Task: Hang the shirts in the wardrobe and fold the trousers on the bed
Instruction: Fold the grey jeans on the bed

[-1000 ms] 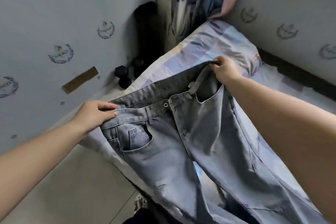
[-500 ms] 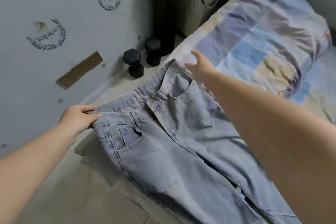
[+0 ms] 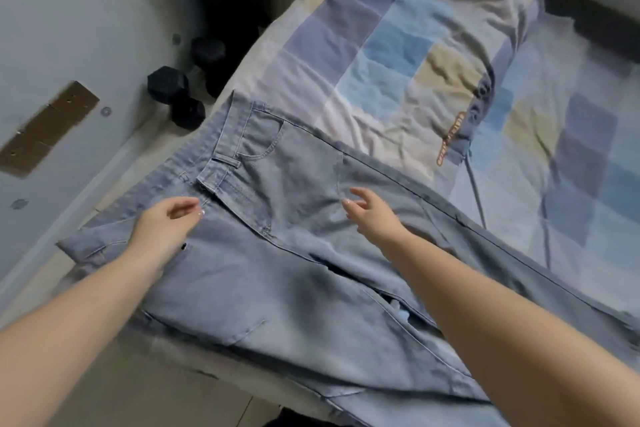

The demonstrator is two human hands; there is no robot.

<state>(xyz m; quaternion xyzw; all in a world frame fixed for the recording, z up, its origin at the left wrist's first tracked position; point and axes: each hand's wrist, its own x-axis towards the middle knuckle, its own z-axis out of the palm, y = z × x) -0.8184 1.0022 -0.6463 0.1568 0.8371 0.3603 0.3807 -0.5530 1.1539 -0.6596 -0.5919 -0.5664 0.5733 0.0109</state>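
Both hands, left [image 3: 162, 229] and right [image 3: 372, 213], grip loose, empty, over jeans [image 3: 277, 288] on bed [image 3: 398, 55].

Jeans [image 3: 311, 288] on checked bed [image 3: 398, 45]

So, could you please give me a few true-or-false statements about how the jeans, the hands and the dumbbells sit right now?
1. The jeans lie spread on the bed. True.
2. The right hand grips the waistband. False: its fingers are open over the hip area.
3. Black dumbbells sit on the floor beside the bed. True.
4. The jeans are folded in half. False: both legs lie unfolded.
5. The left hand is near the waistband. True.
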